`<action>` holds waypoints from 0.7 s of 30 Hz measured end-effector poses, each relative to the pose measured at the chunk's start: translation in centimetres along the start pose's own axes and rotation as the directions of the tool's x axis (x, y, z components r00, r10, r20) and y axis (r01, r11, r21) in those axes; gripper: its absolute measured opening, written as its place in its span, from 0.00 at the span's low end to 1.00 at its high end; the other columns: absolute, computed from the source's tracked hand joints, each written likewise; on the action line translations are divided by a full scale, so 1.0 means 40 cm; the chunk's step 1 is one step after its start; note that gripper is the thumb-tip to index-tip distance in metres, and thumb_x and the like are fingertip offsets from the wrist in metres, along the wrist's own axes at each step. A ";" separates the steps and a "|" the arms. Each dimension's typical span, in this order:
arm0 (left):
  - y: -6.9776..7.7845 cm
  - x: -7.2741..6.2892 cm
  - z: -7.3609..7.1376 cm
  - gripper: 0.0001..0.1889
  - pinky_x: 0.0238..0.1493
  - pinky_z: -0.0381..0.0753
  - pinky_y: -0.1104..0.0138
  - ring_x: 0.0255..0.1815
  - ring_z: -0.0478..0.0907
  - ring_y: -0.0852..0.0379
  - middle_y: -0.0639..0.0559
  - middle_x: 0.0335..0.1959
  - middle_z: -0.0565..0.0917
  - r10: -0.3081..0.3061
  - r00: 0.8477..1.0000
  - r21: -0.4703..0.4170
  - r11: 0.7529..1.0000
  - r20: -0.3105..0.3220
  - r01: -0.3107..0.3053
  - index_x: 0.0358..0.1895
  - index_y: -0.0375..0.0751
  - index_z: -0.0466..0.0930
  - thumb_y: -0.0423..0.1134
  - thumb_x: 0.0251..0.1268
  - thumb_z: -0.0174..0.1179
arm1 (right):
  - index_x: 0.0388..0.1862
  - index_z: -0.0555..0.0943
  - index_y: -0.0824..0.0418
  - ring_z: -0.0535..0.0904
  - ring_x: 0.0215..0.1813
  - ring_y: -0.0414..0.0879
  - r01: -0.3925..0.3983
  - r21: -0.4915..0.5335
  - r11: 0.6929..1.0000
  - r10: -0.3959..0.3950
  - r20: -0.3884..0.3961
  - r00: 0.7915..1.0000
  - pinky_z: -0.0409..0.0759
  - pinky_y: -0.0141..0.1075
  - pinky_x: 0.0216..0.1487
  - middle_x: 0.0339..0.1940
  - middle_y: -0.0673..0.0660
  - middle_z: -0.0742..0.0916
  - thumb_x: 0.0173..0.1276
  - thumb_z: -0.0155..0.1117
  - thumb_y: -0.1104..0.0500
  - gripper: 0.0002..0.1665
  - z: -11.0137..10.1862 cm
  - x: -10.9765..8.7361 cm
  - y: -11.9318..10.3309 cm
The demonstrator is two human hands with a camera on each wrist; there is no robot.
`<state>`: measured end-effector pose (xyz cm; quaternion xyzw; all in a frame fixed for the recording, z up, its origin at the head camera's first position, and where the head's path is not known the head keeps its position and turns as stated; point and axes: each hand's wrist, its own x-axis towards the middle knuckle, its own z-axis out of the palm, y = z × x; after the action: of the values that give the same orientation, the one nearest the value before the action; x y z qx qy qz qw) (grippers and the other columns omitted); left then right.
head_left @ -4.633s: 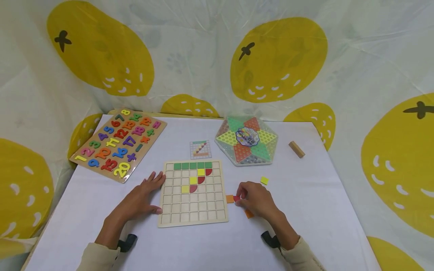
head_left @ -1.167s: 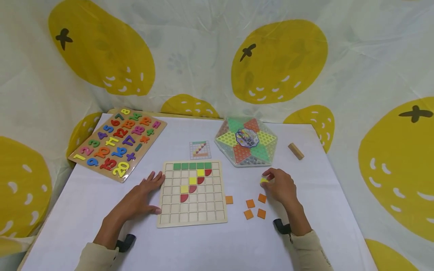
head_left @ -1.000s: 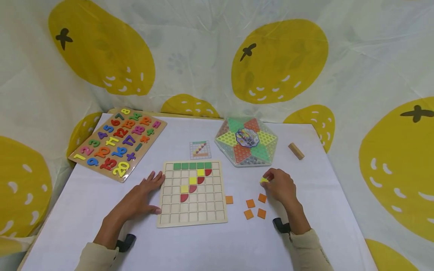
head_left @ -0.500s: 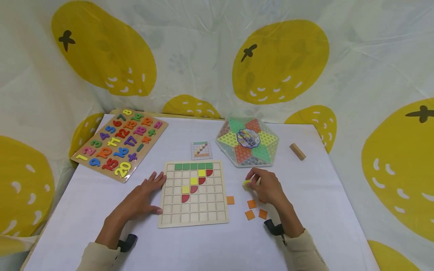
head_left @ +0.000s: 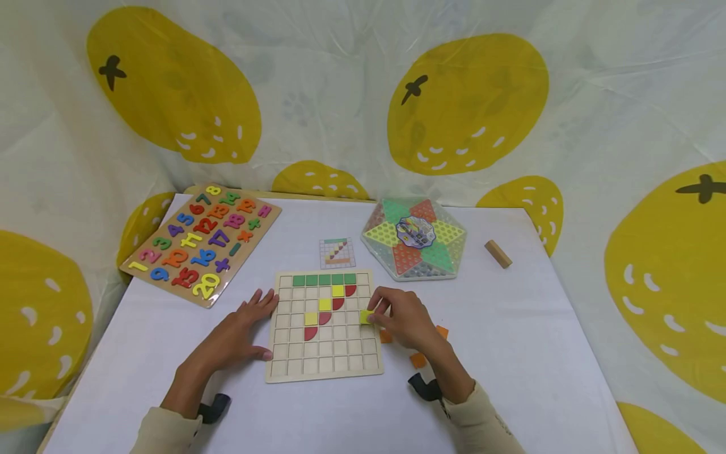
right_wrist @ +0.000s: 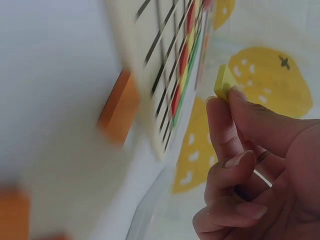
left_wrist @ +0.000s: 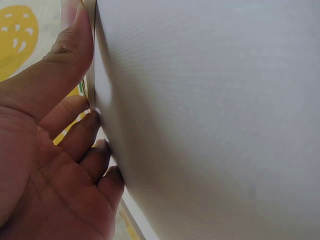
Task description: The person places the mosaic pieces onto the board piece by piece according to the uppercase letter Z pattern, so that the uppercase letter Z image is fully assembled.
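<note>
The left hand, fingers spread, touches the side of the grid board, probably to steady it. The right hand pinches a yellow tile, seemingly for fine control.

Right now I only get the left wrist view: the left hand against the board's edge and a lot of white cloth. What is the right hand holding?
Observer: The right hand pinches a yellow tile between thumb and finger.
Operator: Good. And which piece sits lowest in the board?
Observer: A red quarter-round piece; in the head view the cell just left of it is bare.
</note>
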<state>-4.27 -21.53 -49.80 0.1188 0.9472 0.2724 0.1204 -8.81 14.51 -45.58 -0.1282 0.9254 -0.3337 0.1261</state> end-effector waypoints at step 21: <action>0.000 -0.003 -0.004 0.64 0.85 0.52 0.35 0.89 0.47 0.35 0.46 0.87 0.57 0.006 1.000 0.001 1.000 0.007 -0.006 0.85 0.46 0.59 0.47 0.40 0.88 | 0.34 0.83 0.47 0.74 0.29 0.34 0.155 -0.011 0.988 -0.153 0.070 0.986 0.70 0.29 0.29 0.22 0.40 0.81 0.65 0.81 0.57 0.11 0.197 0.064 -0.180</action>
<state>-4.22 -21.65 -49.64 0.1227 0.9465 0.2719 0.1229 -7.58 3.70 -47.16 -0.2118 0.9105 -0.3302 0.1308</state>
